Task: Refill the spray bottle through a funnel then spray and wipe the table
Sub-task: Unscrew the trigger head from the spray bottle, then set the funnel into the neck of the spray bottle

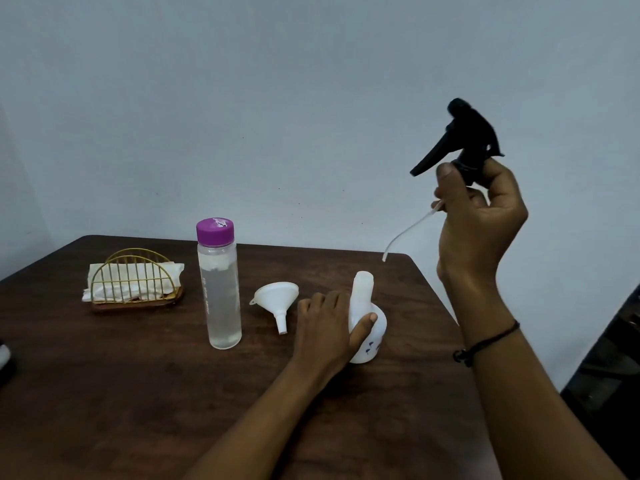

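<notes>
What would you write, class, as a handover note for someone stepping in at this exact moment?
Right hand holds the black spray head up in the air, its dip tube hanging free.
Left hand grips the white spray bottle, which stands on the table with its neck open.
Funnel lies on its side beside the bottle; water bottle stands capped; tissues sit in the gold holder.
Done: head unscrewed.
Left: seat funnel, pour, refit head, spray, wipe.

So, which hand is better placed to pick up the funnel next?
Probably the left hand: it grips the white spray bottle right beside the funnel. The right hand is raised, holding the black sprayer head.
</notes>
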`<state>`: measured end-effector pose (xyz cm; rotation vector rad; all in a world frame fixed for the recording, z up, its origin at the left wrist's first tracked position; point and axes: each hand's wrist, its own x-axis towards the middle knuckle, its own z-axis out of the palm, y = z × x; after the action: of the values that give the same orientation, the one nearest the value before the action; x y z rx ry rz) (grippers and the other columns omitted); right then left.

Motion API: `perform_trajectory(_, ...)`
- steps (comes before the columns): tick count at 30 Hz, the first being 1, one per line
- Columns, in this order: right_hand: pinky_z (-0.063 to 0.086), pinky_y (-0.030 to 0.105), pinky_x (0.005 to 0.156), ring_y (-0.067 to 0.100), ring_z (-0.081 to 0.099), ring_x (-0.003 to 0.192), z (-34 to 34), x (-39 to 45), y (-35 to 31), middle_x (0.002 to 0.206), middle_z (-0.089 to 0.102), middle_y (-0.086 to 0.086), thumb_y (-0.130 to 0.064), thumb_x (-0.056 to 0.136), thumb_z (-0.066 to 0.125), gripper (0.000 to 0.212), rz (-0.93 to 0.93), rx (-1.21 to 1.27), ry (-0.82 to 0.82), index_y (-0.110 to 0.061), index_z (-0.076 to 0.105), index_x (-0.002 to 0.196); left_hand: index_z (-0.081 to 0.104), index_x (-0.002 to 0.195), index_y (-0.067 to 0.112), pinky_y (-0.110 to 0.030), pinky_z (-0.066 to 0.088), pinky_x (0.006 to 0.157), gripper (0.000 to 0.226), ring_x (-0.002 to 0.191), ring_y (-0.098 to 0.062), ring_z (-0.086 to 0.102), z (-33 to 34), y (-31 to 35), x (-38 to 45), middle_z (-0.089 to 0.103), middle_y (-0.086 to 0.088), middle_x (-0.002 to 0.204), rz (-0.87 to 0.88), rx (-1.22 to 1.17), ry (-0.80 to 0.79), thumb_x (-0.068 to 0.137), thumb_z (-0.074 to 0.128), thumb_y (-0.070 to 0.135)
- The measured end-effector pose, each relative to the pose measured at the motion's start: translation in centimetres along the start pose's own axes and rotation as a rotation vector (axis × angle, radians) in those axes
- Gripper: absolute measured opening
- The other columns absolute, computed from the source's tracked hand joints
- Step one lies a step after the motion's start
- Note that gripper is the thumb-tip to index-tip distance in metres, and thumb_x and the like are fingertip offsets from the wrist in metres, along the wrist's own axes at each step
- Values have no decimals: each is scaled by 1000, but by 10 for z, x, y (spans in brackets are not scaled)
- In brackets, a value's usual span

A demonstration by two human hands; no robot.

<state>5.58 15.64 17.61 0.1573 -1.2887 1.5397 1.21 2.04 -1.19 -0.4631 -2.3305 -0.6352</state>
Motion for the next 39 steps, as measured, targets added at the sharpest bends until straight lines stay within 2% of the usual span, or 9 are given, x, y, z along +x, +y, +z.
perform_trajectory(3, 56, 38, 63, 15, 62, 58, -11, 9, 8, 92, 71, 1, -23, 81, 77, 28, 14, -124, 18, -9, 68, 103, 64, 99, 21, -35, 45, 79, 54, 88, -15, 60, -1, 0, -1, 69, 4, 101, 2, -13, -6, 92, 36, 66)
perform_trajectory(7, 55, 33, 71, 17, 68, 76, -33, 9, 44, 86, 71, -7, -36, 76, 79, 25, 133, -506, -123, -24, 70, 95, 64, 99, 22, -34, 45, 76, 50, 87, -15, 59, 1, -1, -1, 68, 5, 100, 3, -23, 1, 92, 40, 64)
perform_trajectory(12, 36, 23, 52, 18, 60, 71, -68, -15, 101, 72, 61, -1, -37, 77, 80, 25, 422, -949, -444, -17, 66, 78, 62, 97, 22, -33, 41, 72, 47, 85, -15, 57, 0, -2, -1, 66, 6, 97, 13, -22, 9, 92, 39, 62)
perform_trajectory(14, 31, 24, 48, 18, 55, 62, -80, -21, 125, 63, 56, 1, -35, 77, 80, 36, 522, -1054, -513, -14, 55, 63, 61, 98, 21, -32, 40, 72, 47, 85, -14, 56, 1, -2, -1, 65, 6, 98, 15, -25, 1, 92, 39, 62)
perform_trajectory(16, 31, 26, 48, 20, 53, 62, -87, -23, 143, 64, 55, 4, -34, 75, 82, 40, 629, -1140, -559, -12, 51, 62, 61, 99, 21, -33, 41, 73, 47, 86, -15, 55, 1, -2, -1, 65, 6, 99, 15, -22, -16, 92, 39, 62)
perform_trajectory(19, 34, 26, 51, 26, 58, 76, -94, -22, 157, 83, 59, 11, -35, 71, 86, 44, 724, -1209, -592, -8, 51, 74, 62, 103, 21, -35, 43, 77, 48, 90, -15, 56, 0, -3, -1, 66, 5, 104, 3, -38, -32, 92, 39, 62)
perform_trajectory(25, 39, 27, 59, 30, 63, 86, -95, -24, 157, 95, 65, 14, -37, 70, 86, 45, 720, -1269, -602, -9, 53, 80, 61, 109, 19, -35, 43, 81, 55, 96, -17, 56, -1, -2, 0, 66, 2, 111, -9, -46, -70, 91, 35, 64)
perform_trajectory(30, 46, 30, 70, 30, 62, 91, -95, -29, 151, 109, 65, 16, -38, 75, 83, 47, 701, -1323, -609, -7, 59, 99, 60, 111, 21, -33, 41, 84, 58, 99, -15, 54, -4, -3, -1, 64, 4, 114, -22, -43, -112, 91, 30, 66)
perform_trajectory(39, 42, 30, 67, 25, 53, 80, -100, -33, 141, 95, 61, 10, -48, 78, 77, 46, 622, -1343, -649, -10, 53, 88, 58, 118, 22, -34, 43, 91, 63, 106, -13, 53, -8, -2, -1, 61, 5, 121, -56, -89, -157, 89, 27, 69)
